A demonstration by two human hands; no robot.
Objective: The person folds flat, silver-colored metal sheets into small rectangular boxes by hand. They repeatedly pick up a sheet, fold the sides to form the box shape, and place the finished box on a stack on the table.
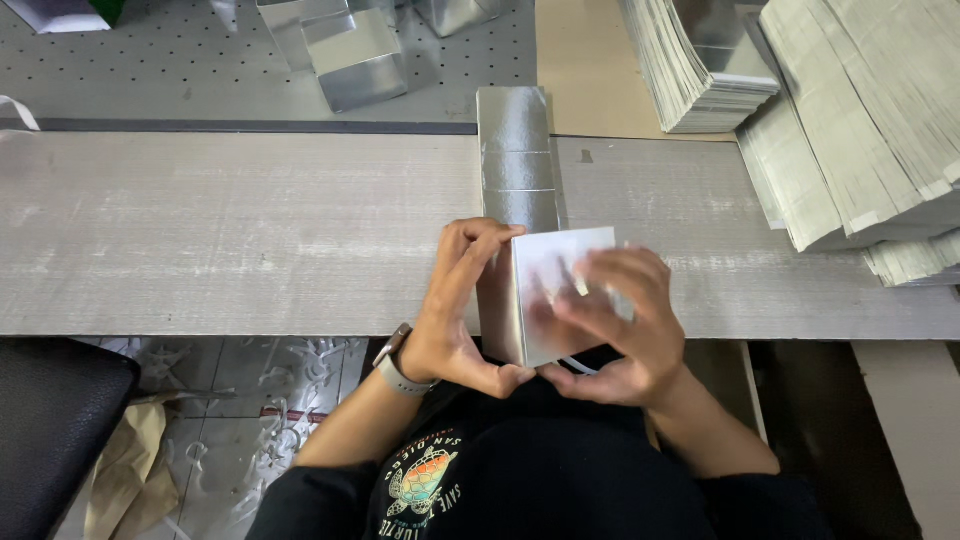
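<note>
I hold a small silver cardboard box (pixel 545 275) upright at the near edge of the grey table (pixel 250 230). My left hand (pixel 455 300) grips its left side, fingers over the top edge and thumb below. My right hand (pixel 620 325), blurred, is spread over the box's shiny front face and right side. A row of folded silver boxes (pixel 515 150) lies flat just behind the held box, running away from me.
Tall stacks of flat silver box blanks (pixel 860 120) lean at the right, with another stack (pixel 700 60) at the back. Assembled silver boxes (pixel 350 50) stand on a perforated surface beyond the table. A black chair (pixel 50 420) and paper scraps (pixel 250 400) are at lower left.
</note>
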